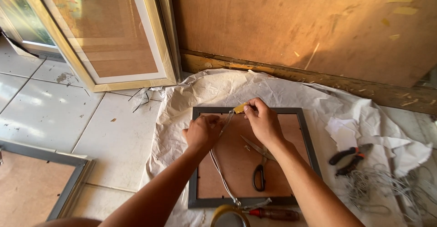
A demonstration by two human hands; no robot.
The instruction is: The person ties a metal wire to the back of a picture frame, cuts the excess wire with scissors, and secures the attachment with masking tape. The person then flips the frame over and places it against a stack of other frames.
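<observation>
A dark picture frame (251, 158) lies face down on crumpled white paper (200, 90) on the floor. At its 12 o'clock edge my right hand (262, 120) pinches a strip of yellow tape (240, 108). My left hand (202, 132), at 10 o'clock, is closed on a pale wire (221, 172) running toward 6. Scissors (258, 163) rest on the backing; pliers (350, 158) lie at 3 o'clock.

White tiled floor (54, 113) carries crumpled white paper (214, 88).
</observation>
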